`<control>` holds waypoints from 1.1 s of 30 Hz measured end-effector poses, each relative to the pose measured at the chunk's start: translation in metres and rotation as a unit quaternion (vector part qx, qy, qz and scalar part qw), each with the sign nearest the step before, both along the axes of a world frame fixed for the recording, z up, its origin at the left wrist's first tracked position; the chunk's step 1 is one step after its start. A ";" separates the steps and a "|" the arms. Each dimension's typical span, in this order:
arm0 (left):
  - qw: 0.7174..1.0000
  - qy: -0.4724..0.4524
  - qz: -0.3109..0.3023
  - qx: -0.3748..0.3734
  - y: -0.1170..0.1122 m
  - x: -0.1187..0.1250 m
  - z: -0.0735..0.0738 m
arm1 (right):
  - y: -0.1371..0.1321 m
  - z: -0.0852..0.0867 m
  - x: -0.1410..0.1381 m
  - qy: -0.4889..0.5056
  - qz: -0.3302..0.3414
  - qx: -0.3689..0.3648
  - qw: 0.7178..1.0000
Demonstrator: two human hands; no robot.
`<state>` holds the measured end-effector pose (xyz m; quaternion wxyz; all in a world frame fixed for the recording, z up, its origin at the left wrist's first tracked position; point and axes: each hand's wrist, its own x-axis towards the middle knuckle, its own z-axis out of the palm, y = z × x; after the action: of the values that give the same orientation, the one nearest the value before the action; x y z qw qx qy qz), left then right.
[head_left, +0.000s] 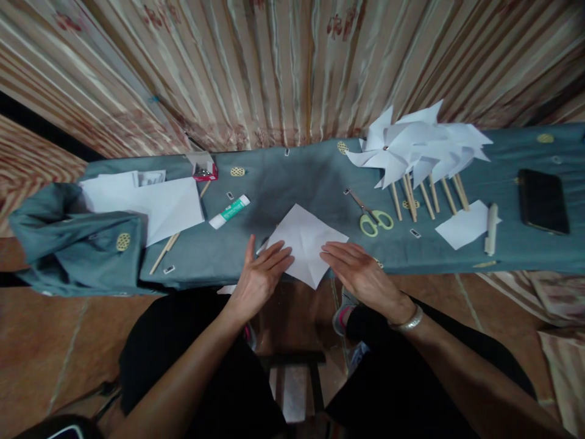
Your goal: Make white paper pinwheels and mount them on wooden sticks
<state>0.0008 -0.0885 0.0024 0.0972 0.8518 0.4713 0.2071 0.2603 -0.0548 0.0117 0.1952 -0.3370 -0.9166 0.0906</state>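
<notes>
A creased white square of paper (305, 238) lies turned like a diamond at the front edge of the cloth-covered table, its near corner jutting past the edge. On its left side rests my left hand (262, 271), open, fingers stretched flat and thumb apart. My right hand (354, 265) lies flat on the right corner, fingers extended side by side. Neither hand grips anything. A small dark item, too hidden to name, peeks out beside the left fingers. Scissors with green handles (375, 222) lie right of the paper, and a glue stick (230, 212) lies to the left.
Paper pinwheels on wooden sticks (420, 149) are piled at the back right. Farther right are a paper piece (464, 225), a white pen-like cutter or marker (491, 230) and a phone (543, 201). At left are paper sheets (176, 207), loose sticks (159, 256) and a small red box (205, 171).
</notes>
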 end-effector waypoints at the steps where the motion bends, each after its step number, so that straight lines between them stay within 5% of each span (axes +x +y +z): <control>1: 1.000 -0.009 0.007 -0.009 0.001 0.000 0.000 | 0.003 0.000 0.000 0.025 -0.009 -0.026 0.999; 10: 0.991 -0.082 0.055 -0.087 0.028 -0.006 0.012 | 0.034 0.005 -0.013 0.149 -0.125 -0.196 0.961; 22: 0.969 -0.143 0.142 -0.142 0.047 -0.008 0.003 | 0.055 -0.004 -0.027 0.122 -0.199 -0.145 0.962; 29: 0.991 -0.065 0.118 -0.026 0.049 -0.007 0.007 | 0.058 -0.005 -0.033 0.098 -0.188 -0.085 0.974; 33: 0.999 0.008 -0.008 0.051 0.039 0.012 0.010 | 0.060 -0.005 -0.034 0.092 -0.184 -0.087 0.975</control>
<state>0.0124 -0.0494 0.0129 0.0515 0.8612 0.4538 0.2228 0.2260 0.0052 0.0068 0.2619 -0.5059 -0.8056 0.1627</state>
